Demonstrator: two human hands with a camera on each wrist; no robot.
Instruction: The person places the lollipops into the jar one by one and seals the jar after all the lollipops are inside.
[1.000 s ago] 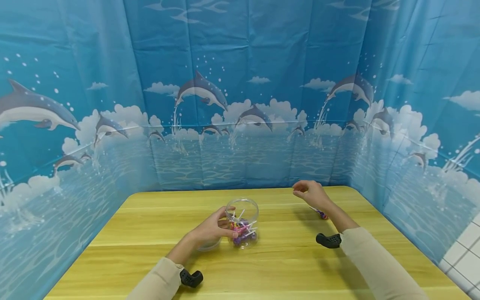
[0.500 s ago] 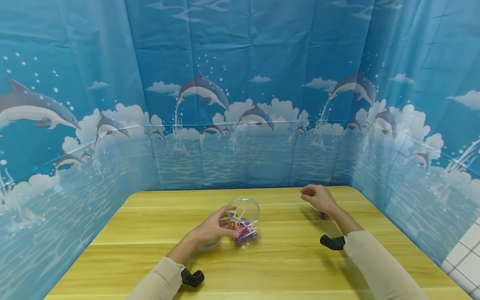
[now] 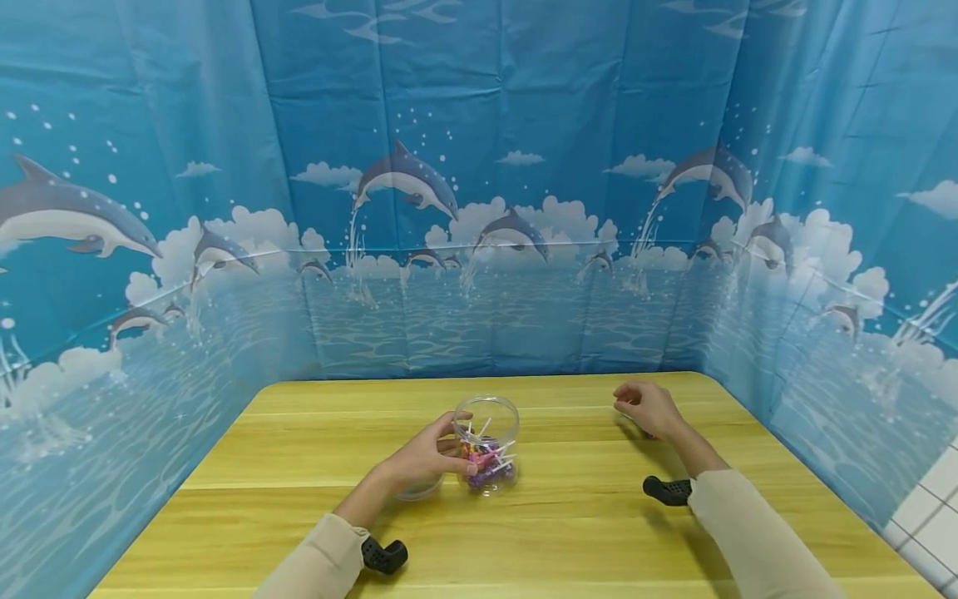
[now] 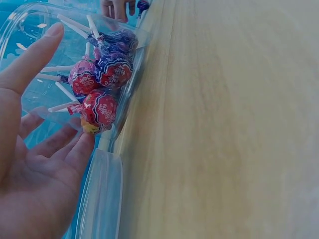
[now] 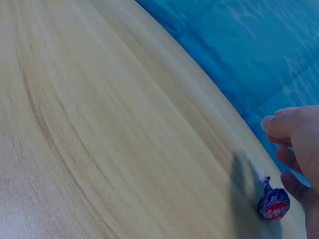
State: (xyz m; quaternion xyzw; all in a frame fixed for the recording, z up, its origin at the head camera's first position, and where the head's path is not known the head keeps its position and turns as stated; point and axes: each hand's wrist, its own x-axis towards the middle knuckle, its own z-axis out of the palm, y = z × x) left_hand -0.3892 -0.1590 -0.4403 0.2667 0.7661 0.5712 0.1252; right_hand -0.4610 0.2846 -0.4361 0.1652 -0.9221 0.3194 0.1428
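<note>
A clear plastic jar (image 3: 486, 453), its mouth uncovered, stands upright with several wrapped lollipops (image 4: 102, 79) inside, white sticks pointing various ways. My left hand (image 3: 430, 453) holds the jar from its left side, thumb and fingers spread round the wall. Over at the right, a single lollipop (image 5: 273, 204) in a purple and red wrapper lies on the table. Just above it hovers my right hand (image 3: 649, 408), fingers loosely bent and apart from the candy. From the head camera that hand covers most of this lollipop.
A clear round lid (image 4: 99, 199) lies beside the jar, partly under my left hand. The yellow wood-grain table (image 3: 299, 532) ends at a blue dolphin-print curtain (image 3: 479, 316) at the back and sides.
My right hand has moved right and down, from left of the single lollipop to just over it. My left hand stays on the jar, which has not moved.
</note>
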